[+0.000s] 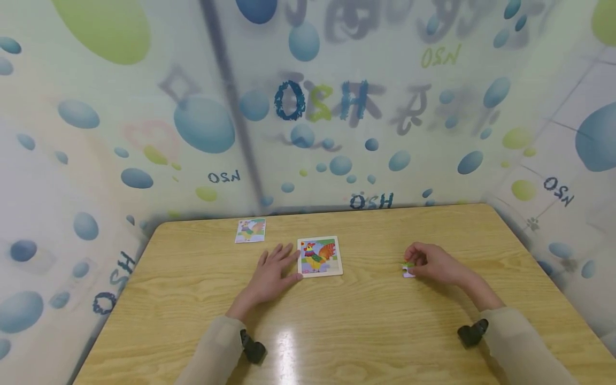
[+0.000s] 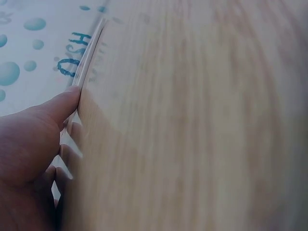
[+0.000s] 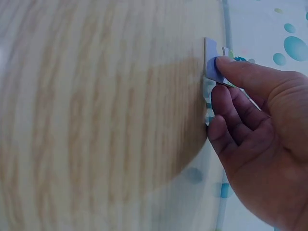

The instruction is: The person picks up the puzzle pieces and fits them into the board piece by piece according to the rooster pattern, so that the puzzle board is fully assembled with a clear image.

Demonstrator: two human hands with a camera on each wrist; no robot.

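Observation:
A jigsaw puzzle [image 1: 320, 258] of a rooster lies in a pale frame around the middle of the table. Beside it on the left, my left hand [image 1: 270, 275] rests with fingers spread, the thumb touching the frame's lower left corner. In the left wrist view the thumb [image 2: 65, 103] lies along the frame's thin edge [image 2: 91, 55]. Over to the right, my right hand [image 1: 438, 264] pinches a puzzle piece [image 1: 408, 271], purple with some green. From the right wrist, the purple puzzle piece [image 3: 211, 60] shows between thumb and fingers; the fingers partly hide it.
A small card [image 1: 251, 230] with a rooster picture lies at the back left of the wooden table [image 1: 366, 321]. Walls printed with blue and green drops [image 1: 204, 124] stand close behind the table and at both sides. Each sleeve carries a black wrist device [image 1: 473, 332].

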